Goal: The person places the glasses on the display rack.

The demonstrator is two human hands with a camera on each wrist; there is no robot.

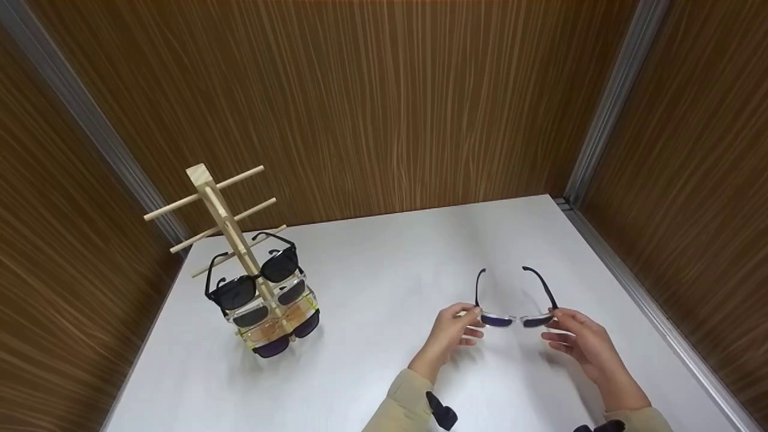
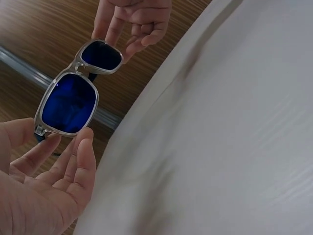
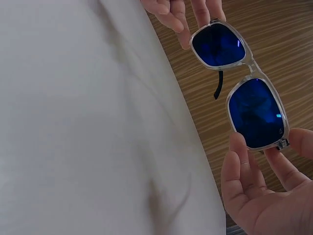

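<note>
A pair of sunglasses (image 1: 497, 321) with a clear frame, blue mirrored lenses and dark temples is held above the table at the right. My left hand (image 1: 451, 331) pinches its left hinge corner between thumb and fingers. At the opposite corner, my right hand (image 1: 585, 345) pinches the frame the same way. Both temples are unfolded and point away from me. In the left wrist view the lenses (image 2: 69, 104) face the camera, with the left fingers (image 2: 84, 161) under the lower rim. The right wrist view shows the right fingertips (image 3: 238, 144) touching the near lens's edge.
On the left of the white table (image 1: 384, 282) stands a wooden display rack (image 1: 225, 222). Black sunglasses (image 1: 237, 292) hang above several other pairs on its lower part; its upper pegs (image 1: 240, 177) are bare. Wood-grain panels (image 1: 384, 108) enclose the back and sides.
</note>
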